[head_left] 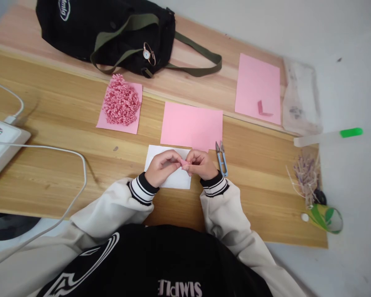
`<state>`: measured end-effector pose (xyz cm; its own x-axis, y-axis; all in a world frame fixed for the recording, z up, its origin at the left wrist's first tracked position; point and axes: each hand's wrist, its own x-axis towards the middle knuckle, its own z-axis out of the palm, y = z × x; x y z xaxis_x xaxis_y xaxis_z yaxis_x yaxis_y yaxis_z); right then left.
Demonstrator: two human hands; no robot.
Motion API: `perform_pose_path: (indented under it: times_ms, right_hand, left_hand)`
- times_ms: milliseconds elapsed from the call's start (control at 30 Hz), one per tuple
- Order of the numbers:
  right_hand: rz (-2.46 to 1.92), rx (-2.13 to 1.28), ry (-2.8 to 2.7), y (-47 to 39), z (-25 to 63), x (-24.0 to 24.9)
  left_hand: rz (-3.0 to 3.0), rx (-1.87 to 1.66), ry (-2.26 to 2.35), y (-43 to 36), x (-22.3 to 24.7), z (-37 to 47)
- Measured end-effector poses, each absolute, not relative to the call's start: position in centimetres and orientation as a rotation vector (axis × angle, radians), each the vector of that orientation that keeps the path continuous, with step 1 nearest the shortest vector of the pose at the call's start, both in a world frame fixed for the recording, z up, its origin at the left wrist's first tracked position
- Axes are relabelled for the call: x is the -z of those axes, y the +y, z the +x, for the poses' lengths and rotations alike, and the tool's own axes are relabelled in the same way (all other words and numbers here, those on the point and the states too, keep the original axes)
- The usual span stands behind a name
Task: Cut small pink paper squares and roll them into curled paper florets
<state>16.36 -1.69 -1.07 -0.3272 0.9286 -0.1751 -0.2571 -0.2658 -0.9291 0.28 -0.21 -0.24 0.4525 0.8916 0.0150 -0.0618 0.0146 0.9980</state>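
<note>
Between my two hands is a small piece of pink paper (183, 162), pinched by the fingertips from both sides. My left hand (163, 167) is closed on its left end, thumb against fingers. On the other end my right hand (201, 165) is pinched in the same way. Both hands are over a white sheet (176, 179) on the table. Just right of my right hand lie blue-handled thread snips (221, 159). A larger pink sheet (191, 126) is right beyond my hands. Fingers hide most of the small piece's shape.
A pile of pink stamens (121, 101) rests on pink paper at the back left. Behind it is a black bag (111, 33). Another pink sheet (256, 86) holds a small folded strip (264, 110). A white cable (83, 165) crosses the left side; dried flowers (306, 177) are far right.
</note>
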Motion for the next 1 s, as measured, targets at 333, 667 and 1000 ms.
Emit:
perform_pose_path:
  times_ms: [333,667,1000]
  right_hand:
    - [-0.975,-1.784,-1.116,-1.57,16.52,1.02]
    - [-0.976,-1.781,-1.092,-1.45,16.27,1.05]
    - [-0.925,-1.733,-1.121,-1.68,16.44,1.45]
  left_hand:
    - [1.383,-0.847,0.79,-0.23,0.42,0.32]
    - [1.285,-0.835,0.852,-0.08,0.64,0.31]
    - [1.214,-0.844,0.879,-0.07,0.58,0.42]
